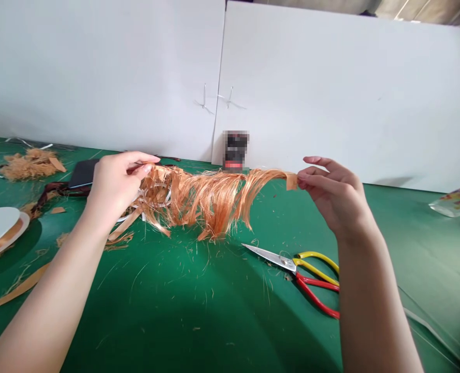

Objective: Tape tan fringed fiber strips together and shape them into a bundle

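Big white boards (pixel 342 93) stand behind a green table top (pixel 199 326), and bits of orange strand (pixel 30 165) lie on it. A long bunch of shiny orange strands (pixel 210 202) hangs in the air between the left hand (pixel 117 189) and the right hand (pixel 331 194). The left fingers (pixel 144 168) and right fingers (pixel 305 176) are pinched shut on its two ends, though the left hold looks partly hidden. If a pinch slips, the bunch could drop near the scissors (pixel 294 264). A hard pull could tear the thin strands.
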Motion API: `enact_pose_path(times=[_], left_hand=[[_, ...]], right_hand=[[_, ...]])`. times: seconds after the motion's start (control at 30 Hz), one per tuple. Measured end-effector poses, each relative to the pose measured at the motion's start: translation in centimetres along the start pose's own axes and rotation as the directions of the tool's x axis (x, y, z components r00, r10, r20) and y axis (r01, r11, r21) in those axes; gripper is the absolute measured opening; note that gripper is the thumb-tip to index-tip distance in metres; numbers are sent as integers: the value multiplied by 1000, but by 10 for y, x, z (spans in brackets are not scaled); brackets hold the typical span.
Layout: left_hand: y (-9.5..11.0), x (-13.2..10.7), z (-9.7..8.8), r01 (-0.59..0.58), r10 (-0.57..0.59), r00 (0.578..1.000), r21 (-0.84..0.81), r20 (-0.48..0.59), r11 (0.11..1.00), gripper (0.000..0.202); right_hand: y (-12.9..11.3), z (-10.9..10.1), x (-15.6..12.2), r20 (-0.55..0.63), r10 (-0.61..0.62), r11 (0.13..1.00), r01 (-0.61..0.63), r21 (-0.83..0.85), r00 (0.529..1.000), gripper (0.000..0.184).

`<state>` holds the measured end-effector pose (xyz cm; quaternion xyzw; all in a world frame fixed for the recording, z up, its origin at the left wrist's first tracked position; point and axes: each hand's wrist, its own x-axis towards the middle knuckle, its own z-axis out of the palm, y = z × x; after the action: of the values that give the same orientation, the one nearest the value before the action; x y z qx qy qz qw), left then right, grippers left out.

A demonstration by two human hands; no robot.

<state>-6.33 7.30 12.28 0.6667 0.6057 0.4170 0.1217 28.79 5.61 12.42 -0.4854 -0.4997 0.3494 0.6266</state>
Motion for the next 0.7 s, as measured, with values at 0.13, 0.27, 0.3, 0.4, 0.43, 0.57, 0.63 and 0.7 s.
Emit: enact_pose_path(times=[0.13,0.27,0.3,0.4,0.43,0.57,0.63,0.7], left_hand=[[-4,4,6,-134,146,974,83,-173,988,26],[-3,6,10,-225,262,939,178,-224,958,9],[-3,6,10,-231,272,934,191,-232,954,9],[-3,6,10,-201,246,940,199,-235,959,13],[-4,6,10,-184,227,948,196,-225,963,14],[-5,7,12,-149,180,975,221,-127,964,17],[-5,8,14,-156,170,985,241,-38,958,18],[-3,8,15,-157,147,987,257,58,953,19]], right_hand=[[2,-2,-1,-42,64,998,-65,-27,997,27],[6,-2,-1,-45,39,987,-46,-152,998,21],[7,-1,-1,-32,-1,981,-5,-194,999,19],[8,1,-2,20,-97,950,99,-297,995,17],[7,1,-3,41,-106,939,113,-325,994,18],[0,2,-7,147,1,891,66,-450,989,23],[-4,0,-9,171,71,855,29,-518,983,25],[-6,-1,-10,166,98,803,21,-596,981,22]])
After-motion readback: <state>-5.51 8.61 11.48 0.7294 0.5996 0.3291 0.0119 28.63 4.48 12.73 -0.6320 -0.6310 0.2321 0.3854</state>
